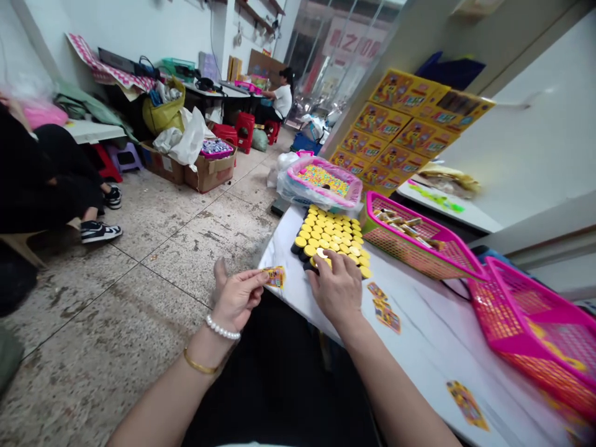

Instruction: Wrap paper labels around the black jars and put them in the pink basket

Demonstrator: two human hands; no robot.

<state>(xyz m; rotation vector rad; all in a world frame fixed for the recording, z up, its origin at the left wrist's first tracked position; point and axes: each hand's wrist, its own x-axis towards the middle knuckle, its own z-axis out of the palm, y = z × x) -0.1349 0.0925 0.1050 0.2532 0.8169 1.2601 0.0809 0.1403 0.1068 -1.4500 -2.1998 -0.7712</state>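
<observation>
My left hand (237,299) pinches a small yellow printed label (275,277) between thumb and fingertips, just off the table's left edge. My right hand (339,285) is at the near side of a tight group of small dark containers with yellow caps (326,231). Its fingers curl over the front ones and seem to grip one container, largely hidden beneath the hand. Beside my right wrist, several more printed labels (387,315) lie on the white marbled table (419,347). Another label (467,403) lies nearer to me on the right.
Behind the containers stands a pink basket of colourful small pieces (326,180), lined with plastic. Pink baskets (419,239) (535,323) line the table's right side. Yellow printed boxes (391,130) are stacked beyond. A seated person (60,167) is at left, another person (281,96) farther back.
</observation>
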